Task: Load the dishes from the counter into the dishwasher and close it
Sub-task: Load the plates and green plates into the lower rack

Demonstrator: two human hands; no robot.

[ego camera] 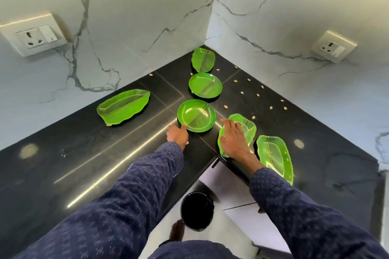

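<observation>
Several bright green plates lie on the black corner counter (84,153). My left hand (177,135) touches the near rim of a round divided plate (196,114); its fingers are curled under and I cannot tell if they grip it. My right hand (233,137) lies flat, fingers straight, on a leaf-shaped plate (248,127). Another leaf-shaped plate (275,156) sits just right of it, near the counter edge. A second round plate (205,85) and a leaf plate (203,59) lie toward the corner. A long leaf tray (123,105) lies to the left. No dishwasher is in view.
Small pale seeds (226,106) are scattered over the right side of the counter. White marble walls with sockets (33,37) (332,47) close in the corner. Below the counter edge stand a black bucket (196,210) and white cabinet fronts (227,183); a bare foot (176,230) shows on the floor.
</observation>
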